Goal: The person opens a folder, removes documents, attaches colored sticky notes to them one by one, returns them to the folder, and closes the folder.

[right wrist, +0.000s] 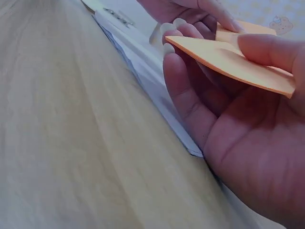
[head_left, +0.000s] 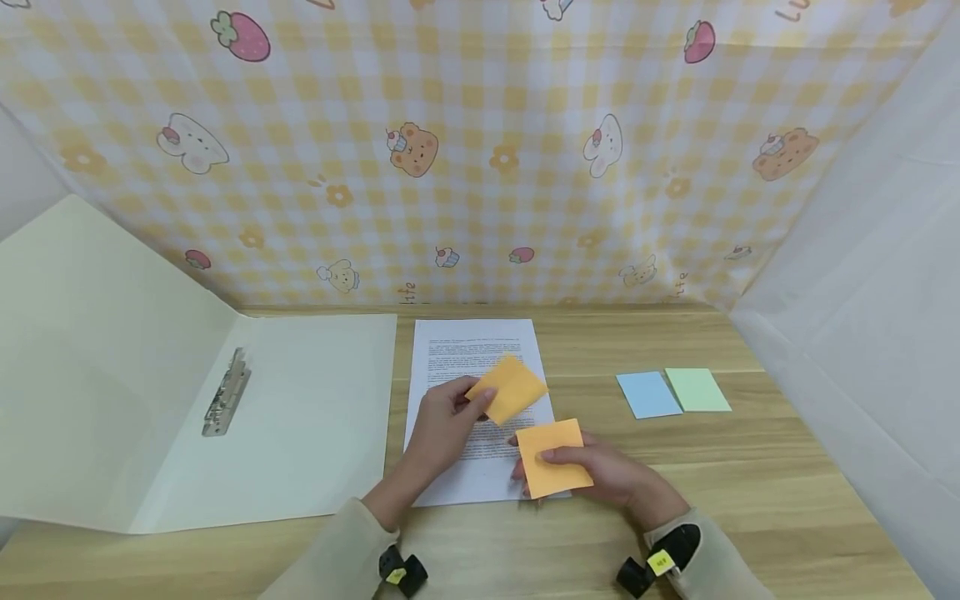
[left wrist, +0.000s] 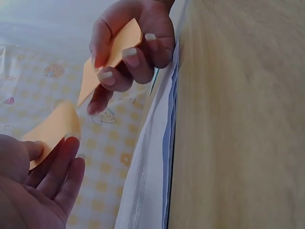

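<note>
Between thumb and fingers, my left hand [head_left: 445,418] pinches a single orange sticky note [head_left: 513,388] by its lower left side, above the printed sheets [head_left: 474,346]. In the left wrist view that note [left wrist: 57,126] looks thin and bends a little. To its right and nearer me, my right hand [head_left: 611,473] grips an orange sticky note pad [head_left: 553,471], thumb on top and fingers beneath. The pad's layered edge [right wrist: 228,73] shows in the right wrist view. Note and pad are apart in the head view.
A white ring binder [head_left: 315,417] lies open on the left, its metal clip [head_left: 227,393] near the spine and its cover raised. On the right, a blue sticky note pad [head_left: 648,395] and a green one [head_left: 698,390] lie side by side on the wooden table [head_left: 750,500].
</note>
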Motion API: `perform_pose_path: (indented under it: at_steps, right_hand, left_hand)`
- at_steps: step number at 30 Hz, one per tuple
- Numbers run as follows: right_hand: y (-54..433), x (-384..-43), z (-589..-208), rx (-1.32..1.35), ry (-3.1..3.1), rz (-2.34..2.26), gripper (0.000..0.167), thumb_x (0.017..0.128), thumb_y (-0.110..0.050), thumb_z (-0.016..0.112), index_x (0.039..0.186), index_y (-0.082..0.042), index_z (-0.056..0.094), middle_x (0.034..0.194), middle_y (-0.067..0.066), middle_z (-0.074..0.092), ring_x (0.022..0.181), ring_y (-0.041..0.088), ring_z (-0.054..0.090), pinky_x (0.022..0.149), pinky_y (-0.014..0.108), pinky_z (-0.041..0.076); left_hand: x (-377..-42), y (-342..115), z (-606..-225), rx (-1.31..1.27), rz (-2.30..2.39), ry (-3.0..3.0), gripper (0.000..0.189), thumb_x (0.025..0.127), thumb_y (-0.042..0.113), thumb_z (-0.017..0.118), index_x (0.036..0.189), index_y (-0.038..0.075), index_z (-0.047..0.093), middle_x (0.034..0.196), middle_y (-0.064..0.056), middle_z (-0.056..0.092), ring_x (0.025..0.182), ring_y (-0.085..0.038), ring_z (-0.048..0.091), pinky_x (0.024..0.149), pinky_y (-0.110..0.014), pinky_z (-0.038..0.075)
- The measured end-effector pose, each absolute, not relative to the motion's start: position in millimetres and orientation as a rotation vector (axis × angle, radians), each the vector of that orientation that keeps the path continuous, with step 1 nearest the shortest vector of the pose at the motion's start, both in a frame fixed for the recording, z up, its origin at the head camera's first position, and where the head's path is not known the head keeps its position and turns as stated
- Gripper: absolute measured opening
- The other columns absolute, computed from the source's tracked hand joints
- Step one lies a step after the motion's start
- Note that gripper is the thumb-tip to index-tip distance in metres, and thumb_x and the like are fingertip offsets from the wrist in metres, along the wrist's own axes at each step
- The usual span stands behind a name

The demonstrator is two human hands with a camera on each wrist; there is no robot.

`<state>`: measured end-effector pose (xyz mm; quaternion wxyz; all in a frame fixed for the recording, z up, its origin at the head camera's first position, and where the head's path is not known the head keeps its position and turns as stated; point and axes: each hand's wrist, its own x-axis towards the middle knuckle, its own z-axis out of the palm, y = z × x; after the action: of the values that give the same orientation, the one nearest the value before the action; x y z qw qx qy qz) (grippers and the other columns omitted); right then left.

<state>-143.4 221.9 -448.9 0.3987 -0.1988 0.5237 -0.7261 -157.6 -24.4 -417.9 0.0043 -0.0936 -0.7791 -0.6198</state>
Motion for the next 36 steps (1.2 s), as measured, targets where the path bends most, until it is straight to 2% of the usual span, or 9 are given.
perform_pose_path:
  at_steps: [4, 9, 11, 15, 20, 26, 32, 34, 36]
  right_hand:
    - [229, -146, -444, -0.484, 1.454, -1.814, 0.042, 0.102, -0.007, 0.053, 0.14, 0.008, 0.043, 0.119, 0.014, 0.074, 0.104, 0.025, 0.075, 0.089, 0.033, 0.06]
    - [239, -152, -436, -0.384, 1.801, -1.703, 0.036, 0.099, -0.013, 0.062, 0.13, 0.004, 0.053, 0.108, 0.009, 0.075, 0.088, 0.018, 0.073, 0.074, 0.03, 0.061]
    - [242, -156, -433, -0.312, 1.939, -1.655, 0.041, 0.097, -0.018, 0.067, 0.129, 0.005, 0.053, 0.103, 0.008, 0.073, 0.083, 0.017, 0.072, 0.069, 0.031, 0.062]
    - [247, -162, -429, -0.151, 2.129, -1.597, 0.055, 0.093, -0.026, 0.074, 0.132, 0.006, 0.052, 0.101, 0.011, 0.07, 0.084, 0.021, 0.072, 0.068, 0.036, 0.063]
    - [255, -171, -429, -0.062, 2.277, -1.564, 0.054, 0.094, -0.027, 0.072, 0.132, 0.006, 0.052, 0.099, 0.014, 0.068, 0.079, 0.021, 0.071, 0.065, 0.035, 0.063]
    - [261, -176, -431, -0.016, 2.407, -1.478, 0.051, 0.097, -0.03, 0.068, 0.129, 0.005, 0.051, 0.084, 0.012, 0.072, 0.065, 0.019, 0.07, 0.055, 0.031, 0.059]
    - [259, -176, -435, 0.024, 2.635, -1.234, 0.042, 0.094, -0.027, 0.072, 0.119, 0.002, 0.055, 0.075, 0.008, 0.062, 0.049, 0.014, 0.059, 0.047, 0.027, 0.051]
    - [256, -175, -433, 0.024, 2.729, -1.109, 0.045, 0.093, -0.028, 0.073, 0.12, 0.003, 0.055, 0.077, 0.01, 0.061, 0.05, 0.016, 0.059, 0.049, 0.028, 0.05]
    - [253, -174, -430, 0.017, 2.839, -0.939, 0.054, 0.091, -0.033, 0.074, 0.124, 0.006, 0.055, 0.083, 0.013, 0.064, 0.057, 0.018, 0.06, 0.052, 0.03, 0.049]
  left_hand:
    - [-158, -27, -417, -0.286, -1.979, -2.419, 0.024, 0.097, 0.015, 0.068, 0.115, -0.001, 0.071, 0.1, -0.015, 0.075, 0.08, -0.025, 0.074, 0.074, -0.032, 0.063]
    - [-159, -31, -414, -0.285, -1.879, -2.453, 0.027, 0.093, 0.012, 0.073, 0.117, 0.0, 0.071, 0.106, -0.015, 0.075, 0.083, -0.024, 0.075, 0.074, -0.025, 0.062]
    - [-160, -34, -413, -0.29, -1.84, -2.459, 0.029, 0.091, 0.011, 0.075, 0.118, 0.0, 0.071, 0.109, -0.015, 0.075, 0.085, -0.022, 0.075, 0.075, -0.023, 0.062]
    - [-161, -39, -413, -0.295, -1.786, -2.458, 0.031, 0.089, 0.009, 0.077, 0.118, 0.0, 0.071, 0.115, -0.016, 0.074, 0.09, -0.021, 0.075, 0.078, -0.026, 0.062]
    - [-161, -45, -414, -0.275, -1.747, -2.474, 0.031, 0.088, 0.009, 0.078, 0.117, 0.002, 0.072, 0.113, -0.013, 0.074, 0.085, -0.019, 0.071, 0.077, -0.024, 0.062]
    - [-163, -49, -415, -0.257, -1.65, -2.515, 0.029, 0.088, 0.009, 0.078, 0.116, 0.005, 0.073, 0.115, -0.01, 0.075, 0.085, -0.017, 0.07, 0.08, -0.025, 0.062]
    - [-164, -51, -417, -0.274, -1.632, -2.511, 0.024, 0.088, 0.007, 0.077, 0.112, 0.006, 0.075, 0.111, -0.009, 0.076, 0.085, -0.017, 0.072, 0.079, -0.026, 0.062]
    - [-164, -52, -418, -0.288, -1.618, -2.51, 0.022, 0.088, 0.006, 0.077, 0.11, 0.006, 0.076, 0.11, -0.009, 0.077, 0.084, -0.016, 0.072, 0.079, -0.025, 0.062]
    - [-164, -52, -419, -0.304, -1.601, -2.506, 0.021, 0.087, 0.004, 0.076, 0.108, 0.005, 0.076, 0.108, -0.009, 0.077, 0.083, -0.016, 0.072, 0.078, -0.025, 0.062]
